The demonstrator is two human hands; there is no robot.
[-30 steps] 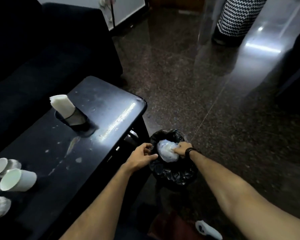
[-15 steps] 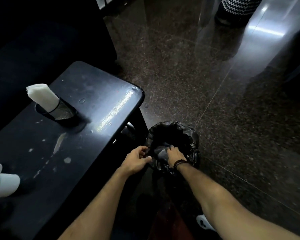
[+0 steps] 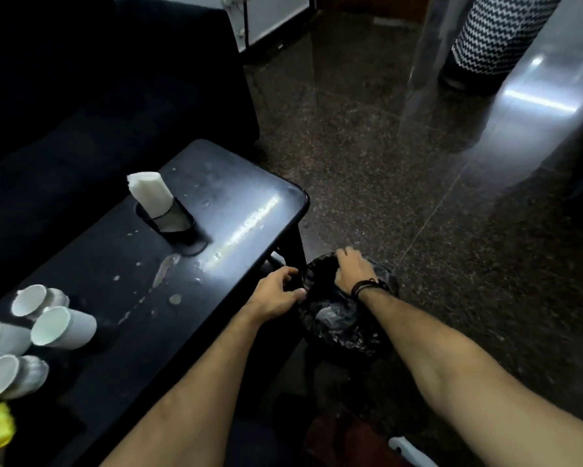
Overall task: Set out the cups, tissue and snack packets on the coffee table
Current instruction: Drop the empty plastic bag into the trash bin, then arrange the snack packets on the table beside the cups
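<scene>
Waste bin [image 3: 347, 335]: stands on the floor just beside the table's near corner, lined with a black plastic bag; crumpled pale plastic lies inside.
Sofa [image 3: 91, 106]: dark upholstery, along the far side of the table, filling the upper left.
Floor [image 3: 401, 170]: dark speckled stone, polished, with bright streaks of reflected light at the right.
Zigzag-patterned object [image 3: 495, 32]: black-and-white, upright, at the top right, well apart from the bin.
Wall panel [image 3: 276, 15]: pale, at the top centre, behind a thin dark pole.
White object [image 3: 414, 455]: at the bottom edge, only partly in view; identity unclear.
</scene>
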